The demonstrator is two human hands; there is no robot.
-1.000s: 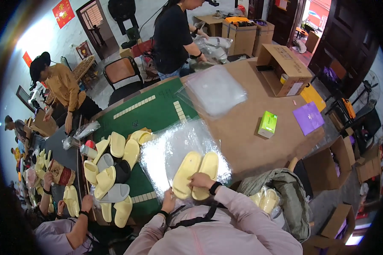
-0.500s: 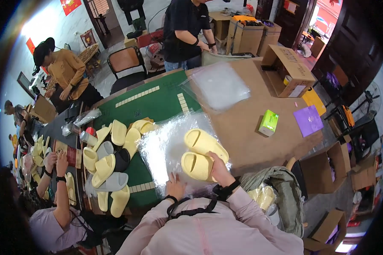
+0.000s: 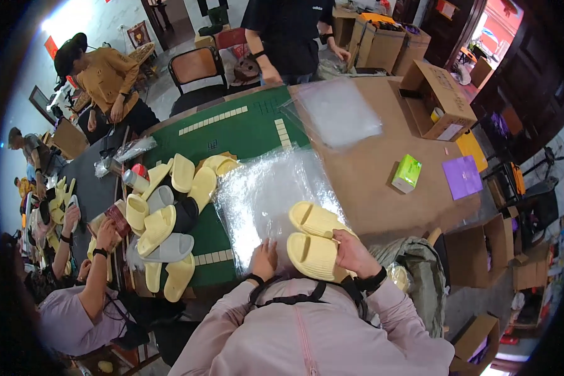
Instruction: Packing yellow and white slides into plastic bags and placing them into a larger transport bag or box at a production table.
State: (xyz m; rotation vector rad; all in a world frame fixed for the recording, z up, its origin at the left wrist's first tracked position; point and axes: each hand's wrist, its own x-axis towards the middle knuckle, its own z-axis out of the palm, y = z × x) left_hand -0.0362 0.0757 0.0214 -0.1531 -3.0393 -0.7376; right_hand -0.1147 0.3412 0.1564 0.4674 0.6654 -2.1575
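**Two yellow slippers [image 3: 319, 249] held side by side in your right hand [image 3: 355, 254]**

Your right hand is closed on the pair at their right-hand ends. The pair is located over the near right corner of a stack of clear film [image 3: 266, 200]; whether it touches the film cannot be told. Your left hand [image 3: 265, 258] lies on the near edge of that stack, fingers pointing away from you, well apart from the slippers. Whether its fingers pinch any film cannot be determined.

Just right of your right forearm stands a grey-green sack [image 3: 417, 254]. At your near left, a co-worker in a lilac top [image 3: 78, 319] sits by the table.

Left of the film you have a heap of loose footwear: yellow slides [image 3: 157, 229], grey slides [image 3: 172, 249] and a black slide [image 3: 186, 215], overlapping one another. The film lies partly on a green mat [image 3: 263, 135]. To the right, on the brown tabletop [image 3: 370, 207], are a green box [image 3: 407, 173] and a purple packet [image 3: 462, 177].

Farther off lie a second film stack [image 3: 338, 116] and an open carton [image 3: 438, 103] on its side. Beyond the table stands a co-worker in a black top [image 3: 288, 31].
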